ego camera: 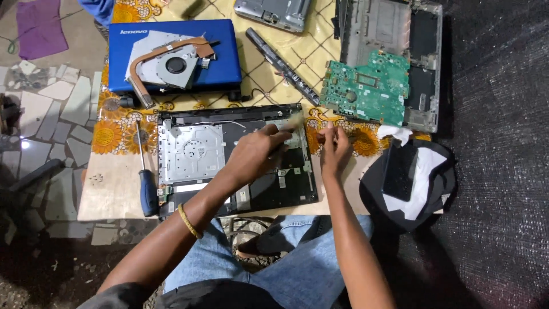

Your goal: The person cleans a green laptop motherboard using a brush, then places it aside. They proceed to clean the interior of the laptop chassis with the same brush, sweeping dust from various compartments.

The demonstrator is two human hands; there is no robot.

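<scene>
An opened black laptop base with a silver metal plate lies on the small table in front of me. My left hand is over its right half, fingers closed on a thin dark tool whose blurred tip reaches toward the base's upper right corner. My right hand rests at the base's right edge, fingers pinched together near that corner; whether it holds anything small I cannot tell.
A blue-handled screwdriver lies left of the base. Behind are a blue laptop lid carrying a fan with copper heat pipe, a long battery, a green circuit board on a grey chassis, and black caps at right.
</scene>
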